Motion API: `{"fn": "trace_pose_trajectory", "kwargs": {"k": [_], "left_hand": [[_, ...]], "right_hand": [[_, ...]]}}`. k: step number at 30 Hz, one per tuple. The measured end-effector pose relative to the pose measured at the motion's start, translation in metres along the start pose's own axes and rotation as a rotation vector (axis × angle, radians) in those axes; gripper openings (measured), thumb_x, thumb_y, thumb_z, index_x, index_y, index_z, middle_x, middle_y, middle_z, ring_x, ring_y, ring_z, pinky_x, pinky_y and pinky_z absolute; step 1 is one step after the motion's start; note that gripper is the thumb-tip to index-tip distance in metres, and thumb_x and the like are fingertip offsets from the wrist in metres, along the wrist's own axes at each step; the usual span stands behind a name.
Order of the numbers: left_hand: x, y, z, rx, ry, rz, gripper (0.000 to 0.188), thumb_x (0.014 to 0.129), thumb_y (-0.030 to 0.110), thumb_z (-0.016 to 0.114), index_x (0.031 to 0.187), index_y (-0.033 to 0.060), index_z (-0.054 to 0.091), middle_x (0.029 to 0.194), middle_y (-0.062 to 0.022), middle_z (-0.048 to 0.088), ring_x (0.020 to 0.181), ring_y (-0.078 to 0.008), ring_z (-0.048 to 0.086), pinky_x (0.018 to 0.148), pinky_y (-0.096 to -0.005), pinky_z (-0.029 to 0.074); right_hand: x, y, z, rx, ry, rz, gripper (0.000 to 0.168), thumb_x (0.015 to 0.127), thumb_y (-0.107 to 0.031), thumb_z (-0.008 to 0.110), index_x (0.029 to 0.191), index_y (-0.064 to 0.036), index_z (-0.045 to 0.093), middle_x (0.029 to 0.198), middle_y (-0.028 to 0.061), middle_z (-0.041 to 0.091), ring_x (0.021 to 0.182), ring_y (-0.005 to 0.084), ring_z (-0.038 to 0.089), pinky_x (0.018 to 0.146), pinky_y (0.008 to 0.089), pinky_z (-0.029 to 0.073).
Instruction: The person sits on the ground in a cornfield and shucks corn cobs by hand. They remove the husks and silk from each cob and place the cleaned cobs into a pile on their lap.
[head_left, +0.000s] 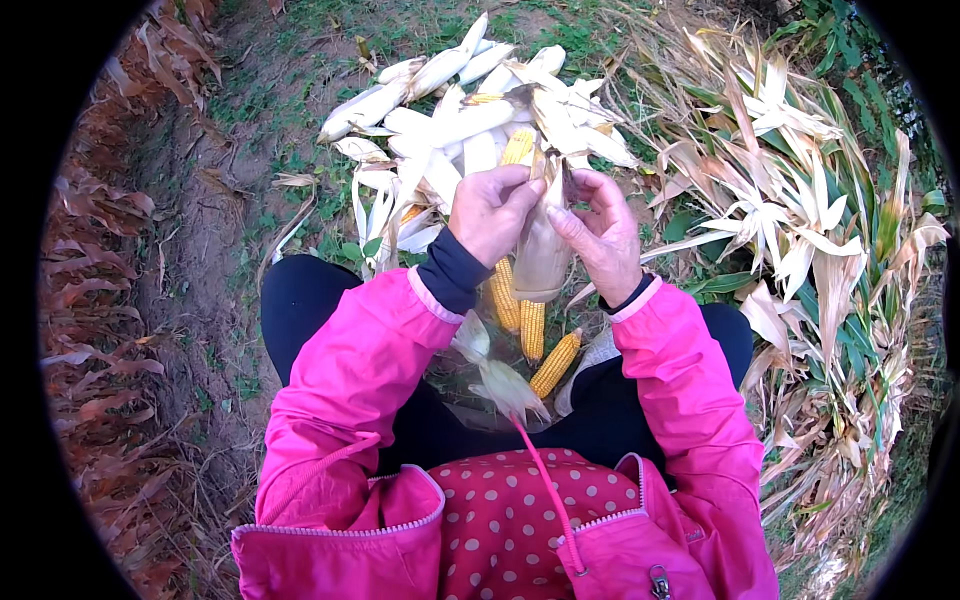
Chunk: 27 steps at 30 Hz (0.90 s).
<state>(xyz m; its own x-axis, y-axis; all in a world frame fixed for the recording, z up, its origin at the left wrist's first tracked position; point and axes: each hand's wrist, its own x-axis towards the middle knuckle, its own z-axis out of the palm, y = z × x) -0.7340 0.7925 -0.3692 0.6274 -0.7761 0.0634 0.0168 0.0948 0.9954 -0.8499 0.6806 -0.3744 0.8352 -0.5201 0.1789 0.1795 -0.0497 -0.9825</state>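
Both hands hold one ear of corn in its dry husk (541, 251), upright in the picture in front of me. My left hand (495, 206) pinches the husk near its tip, thumb and fingers together. My right hand (604, 229) grips the other side of the tip, its thumb on the husk and the fingers by the dark silk. Below the held ear lie husked yellow corn cobs (556, 364), close to my legs. Beyond the hands spreads a pile of corn ears in pale husks (472, 124), with some yellow kernels showing.
A heap of dry stalks, leaves and peeled husks (810, 217) lies at the right. Loose husk pieces (506, 386) rest between my legs. Brown dried leaves (97, 300) line the far left, beside bare soil with small green weeds.
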Motion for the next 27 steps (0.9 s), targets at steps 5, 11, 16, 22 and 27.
{"fn": "trace_pose_trajectory", "kwargs": {"k": [5,11,16,22,27], "left_hand": [[-0.002,-0.014,0.006,0.187,0.016,0.094,0.013,0.083,0.001,0.057,0.093,-0.0044,0.064,0.080,-0.0036,0.064,0.072,-0.0067,0.057,0.065,-0.0217,0.046],[0.004,-0.017,-0.001,-0.026,-0.024,-0.026,0.014,0.082,0.001,0.059,0.095,-0.0035,0.064,0.082,-0.0042,0.065,0.073,-0.0079,0.058,0.067,-0.0218,0.047],[0.027,-0.010,-0.041,-0.353,0.226,-0.250,0.016,0.088,0.004,0.050,0.099,-0.0039,0.058,0.091,-0.0113,0.064,0.086,-0.0221,0.065,0.076,-0.0326,0.053],[0.047,-0.003,-0.121,-0.662,0.454,-0.047,0.017,0.093,0.007,0.043,0.105,-0.0049,0.047,0.099,-0.0163,0.059,0.099,-0.0300,0.059,0.089,-0.0414,0.049],[0.046,0.003,-0.215,-0.927,0.873,0.077,0.019,0.094,0.007,0.040,0.105,-0.0059,0.047,0.103,-0.0187,0.056,0.099,-0.0323,0.057,0.089,-0.0452,0.050]], "right_hand": [[0.011,0.004,0.000,-0.086,0.041,-0.050,0.016,0.080,-0.007,0.066,0.090,-0.001,0.055,0.082,0.0004,0.056,0.072,0.0053,0.051,0.062,0.0205,0.044],[0.017,-0.007,0.002,-0.119,-0.068,-0.014,0.008,0.084,-0.004,0.060,0.088,0.000,0.055,0.078,-0.0021,0.054,0.072,0.0035,0.047,0.064,0.0198,0.041],[-0.005,-0.028,0.000,-0.199,-0.377,-0.073,0.011,0.082,-0.003,0.060,0.090,0.001,0.054,0.077,0.0026,0.051,0.072,0.0098,0.048,0.065,0.0264,0.041],[-0.029,-0.023,-0.020,-0.036,-0.634,0.159,0.010,0.085,-0.006,0.057,0.091,0.000,0.051,0.081,-0.0001,0.045,0.077,0.0091,0.044,0.070,0.0253,0.038],[-0.037,-0.022,-0.059,0.182,-0.361,0.081,0.015,0.085,-0.015,0.059,0.091,-0.004,0.051,0.087,0.0013,0.046,0.078,0.0106,0.041,0.071,0.0234,0.033]]}}
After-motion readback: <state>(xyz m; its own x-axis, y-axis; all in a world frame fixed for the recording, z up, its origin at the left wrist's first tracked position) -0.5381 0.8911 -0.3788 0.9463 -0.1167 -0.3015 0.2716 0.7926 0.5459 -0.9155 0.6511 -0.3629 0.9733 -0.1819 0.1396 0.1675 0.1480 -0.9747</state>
